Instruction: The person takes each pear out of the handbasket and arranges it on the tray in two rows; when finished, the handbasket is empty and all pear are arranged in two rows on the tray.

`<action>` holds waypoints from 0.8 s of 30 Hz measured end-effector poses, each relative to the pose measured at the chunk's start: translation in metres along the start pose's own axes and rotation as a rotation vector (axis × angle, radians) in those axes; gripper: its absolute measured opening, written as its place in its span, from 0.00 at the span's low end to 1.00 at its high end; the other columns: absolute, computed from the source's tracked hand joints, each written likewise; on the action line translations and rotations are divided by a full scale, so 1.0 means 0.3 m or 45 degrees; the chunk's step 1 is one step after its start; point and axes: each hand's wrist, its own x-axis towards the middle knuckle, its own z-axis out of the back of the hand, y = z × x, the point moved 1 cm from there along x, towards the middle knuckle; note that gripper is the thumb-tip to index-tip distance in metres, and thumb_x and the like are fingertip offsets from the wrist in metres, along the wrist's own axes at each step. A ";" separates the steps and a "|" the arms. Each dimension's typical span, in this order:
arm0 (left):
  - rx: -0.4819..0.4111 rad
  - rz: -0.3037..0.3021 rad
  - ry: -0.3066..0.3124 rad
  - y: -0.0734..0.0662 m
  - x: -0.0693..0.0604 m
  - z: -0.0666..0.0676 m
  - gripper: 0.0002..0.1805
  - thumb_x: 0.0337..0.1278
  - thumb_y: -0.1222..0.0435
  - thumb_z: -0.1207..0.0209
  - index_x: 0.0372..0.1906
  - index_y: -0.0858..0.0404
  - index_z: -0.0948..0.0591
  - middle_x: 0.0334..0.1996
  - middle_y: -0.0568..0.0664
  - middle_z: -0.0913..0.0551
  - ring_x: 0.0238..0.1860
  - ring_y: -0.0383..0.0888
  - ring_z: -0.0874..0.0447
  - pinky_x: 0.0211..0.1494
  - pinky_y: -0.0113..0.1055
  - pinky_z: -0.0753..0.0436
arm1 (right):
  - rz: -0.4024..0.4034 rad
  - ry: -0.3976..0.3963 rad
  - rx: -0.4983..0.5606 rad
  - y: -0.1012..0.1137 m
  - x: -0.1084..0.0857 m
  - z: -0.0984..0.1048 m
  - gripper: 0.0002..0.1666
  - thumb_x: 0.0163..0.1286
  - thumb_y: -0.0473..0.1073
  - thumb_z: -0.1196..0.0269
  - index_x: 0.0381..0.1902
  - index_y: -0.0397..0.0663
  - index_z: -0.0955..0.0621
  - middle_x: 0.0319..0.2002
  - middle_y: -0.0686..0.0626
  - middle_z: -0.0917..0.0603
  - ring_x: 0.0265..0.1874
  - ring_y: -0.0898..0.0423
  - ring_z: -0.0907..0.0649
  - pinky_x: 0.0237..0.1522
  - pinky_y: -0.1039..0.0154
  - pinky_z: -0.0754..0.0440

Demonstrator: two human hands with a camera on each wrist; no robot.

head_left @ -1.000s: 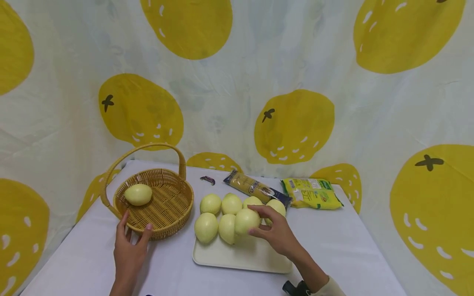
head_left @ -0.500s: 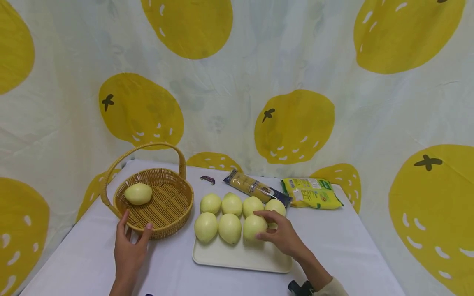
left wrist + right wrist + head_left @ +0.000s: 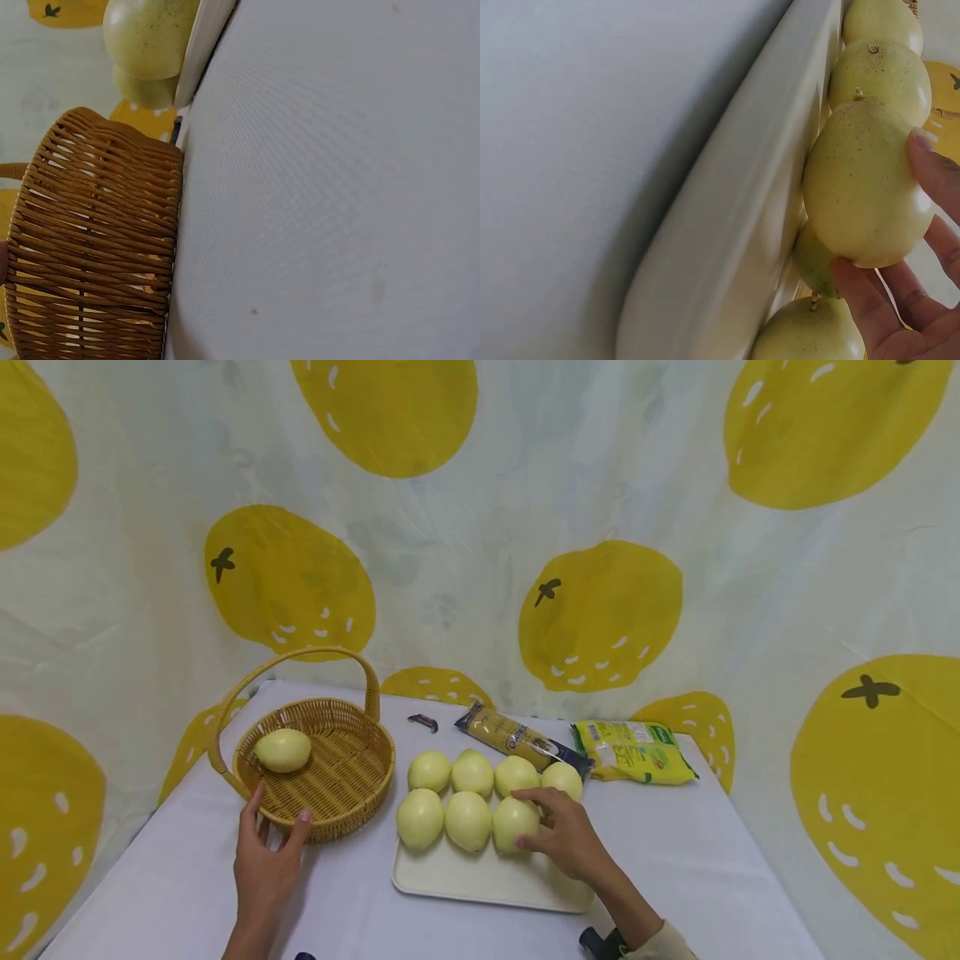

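Observation:
My right hand (image 3: 566,837) holds a smooth, oval, pale yellow-green fruit (image 3: 512,827) between thumb and fingers, in the front row on the cream tray (image 3: 487,881). In the right wrist view this fruit (image 3: 862,180) has a small stem stub and fine specks, with more such fruits (image 3: 881,75) close beside it. Several fruits (image 3: 468,821) stand in two rows on the tray. On the left is a round wicker basket (image 3: 352,810) with one like fruit (image 3: 283,750) inside. Fingers spread, my left hand (image 3: 266,864) touches the basket's near rim.
Behind the tray lie a pasta packet (image 3: 517,739), a yellow-green bag (image 3: 633,752) and a small dark wrapped item (image 3: 423,722). The basket's tall handle (image 3: 322,650) arches above it. A lemon-print curtain (image 3: 450,560) hangs behind the white-covered table (image 3: 675,860).
The right hand has lowered its fruit and moved it slightly right, into line with the front row on the tray. The left hand stays at the basket.

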 end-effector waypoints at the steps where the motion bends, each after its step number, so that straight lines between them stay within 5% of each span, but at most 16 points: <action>1: 0.005 0.000 0.001 -0.001 0.001 0.000 0.51 0.72 0.44 0.36 0.88 0.40 0.55 0.89 0.46 0.63 0.86 0.66 0.56 0.81 0.60 0.30 | 0.004 -0.006 -0.005 0.001 0.000 0.001 0.39 0.51 0.40 0.15 0.63 0.60 0.15 0.63 0.50 0.15 0.67 0.46 0.19 0.62 0.59 0.08; 13: 0.016 -0.004 0.009 -0.014 -0.003 0.003 0.52 0.73 0.44 0.37 0.88 0.41 0.56 0.89 0.47 0.63 0.87 0.65 0.56 0.82 0.61 0.30 | 0.056 -0.147 -0.200 0.060 0.003 0.032 0.41 0.50 0.49 0.14 0.63 0.68 0.15 0.60 0.56 0.13 0.62 0.51 0.18 0.67 0.46 0.14; 24: 0.014 0.000 0.009 -0.015 -0.006 0.002 0.51 0.73 0.46 0.36 0.88 0.41 0.55 0.89 0.46 0.64 0.87 0.65 0.56 0.81 0.60 0.30 | 0.256 -0.174 0.071 0.234 0.062 -0.006 0.37 0.56 0.44 0.16 0.64 0.62 0.15 0.65 0.51 0.18 0.70 0.47 0.21 0.70 0.50 0.13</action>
